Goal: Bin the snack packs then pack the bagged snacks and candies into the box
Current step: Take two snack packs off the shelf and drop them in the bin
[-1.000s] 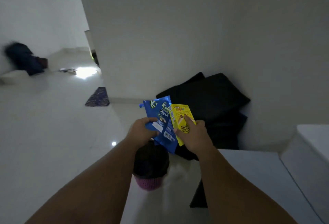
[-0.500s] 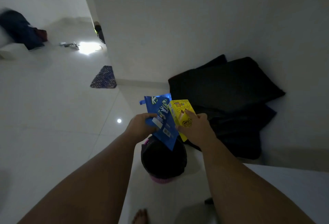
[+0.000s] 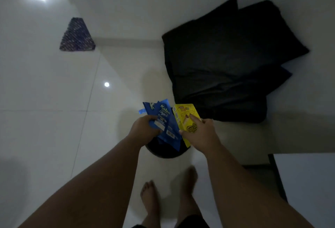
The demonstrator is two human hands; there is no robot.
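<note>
My left hand (image 3: 144,128) grips two blue snack packs (image 3: 164,119) fanned upward. My right hand (image 3: 199,133) holds a yellow snack pack (image 3: 185,117) right beside them. Both hands hover directly over a round bin with a black liner (image 3: 165,152) standing on the floor; the packs and hands hide most of its opening. The box and the other snacks are out of view.
Black cushions (image 3: 226,55) are stacked against the wall just behind the bin. A dark patterned mat (image 3: 78,35) lies on the white tiled floor at the left. A white table corner (image 3: 306,182) sits at the right. My bare feet (image 3: 150,197) stand just before the bin.
My view has tilted down and closed in on the bin. Both hands, still holding the packs, now hang right above its opening, and my feet have come into view.
</note>
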